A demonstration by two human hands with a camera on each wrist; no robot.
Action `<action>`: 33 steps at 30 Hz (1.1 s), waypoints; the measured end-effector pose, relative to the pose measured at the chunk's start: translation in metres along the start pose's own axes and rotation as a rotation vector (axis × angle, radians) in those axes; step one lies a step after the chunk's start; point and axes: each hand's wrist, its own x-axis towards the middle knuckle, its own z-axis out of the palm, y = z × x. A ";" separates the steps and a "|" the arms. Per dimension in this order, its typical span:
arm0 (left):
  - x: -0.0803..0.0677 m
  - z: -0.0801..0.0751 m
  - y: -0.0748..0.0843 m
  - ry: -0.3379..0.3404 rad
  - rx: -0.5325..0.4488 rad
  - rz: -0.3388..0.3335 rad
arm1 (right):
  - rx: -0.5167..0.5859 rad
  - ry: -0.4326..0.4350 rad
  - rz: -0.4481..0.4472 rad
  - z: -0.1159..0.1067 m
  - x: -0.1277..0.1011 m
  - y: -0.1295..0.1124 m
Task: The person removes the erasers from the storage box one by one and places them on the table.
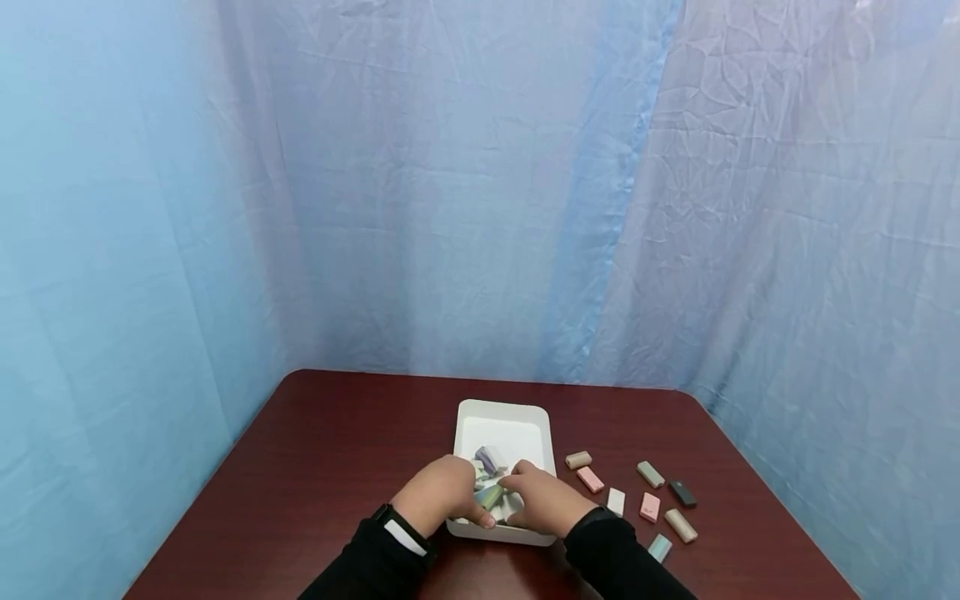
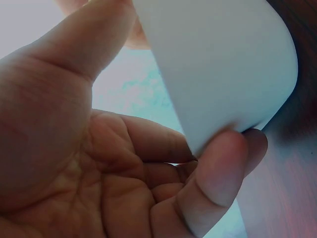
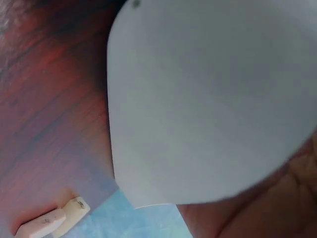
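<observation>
Head view shows left hand (image 1: 440,494) and right hand (image 1: 547,500) at eight and four o'clock of the white tray (image 1: 504,429), pastel blocks (image 1: 492,497) inside between them, whether either grip holds one I cannot tell.

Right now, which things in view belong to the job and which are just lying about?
Seemingly in the job:
left hand
right hand
white tray, with both hands at it
green block and purple block inside

Seemingly lying about, untouched, though perhaps needed too:
dark block, white block and pale blue block on the table
</observation>
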 end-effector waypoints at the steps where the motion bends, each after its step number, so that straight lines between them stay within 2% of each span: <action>1: 0.000 0.000 0.000 0.000 -0.003 0.000 | 0.004 0.002 -0.001 0.000 0.000 0.000; 6: 0.002 0.000 -0.001 0.000 -0.001 -0.004 | -0.004 0.021 -0.024 0.000 0.001 0.000; 10: 0.003 0.001 -0.001 -0.002 0.017 -0.012 | -0.060 0.063 -0.043 0.003 0.004 -0.001; 17: 0.003 -0.001 -0.001 -0.017 0.009 -0.014 | -0.159 0.136 0.006 0.010 0.012 -0.002; 24: 0.003 -0.004 -0.001 0.007 -0.005 -0.036 | -0.127 0.172 -0.009 0.010 0.014 0.000; 28: 0.002 -0.002 0.000 0.000 0.006 -0.036 | -0.108 0.172 -0.007 0.009 0.008 0.000; 33: 0.003 0.000 0.000 -0.011 0.012 -0.028 | -0.050 0.264 0.040 -0.003 -0.010 0.002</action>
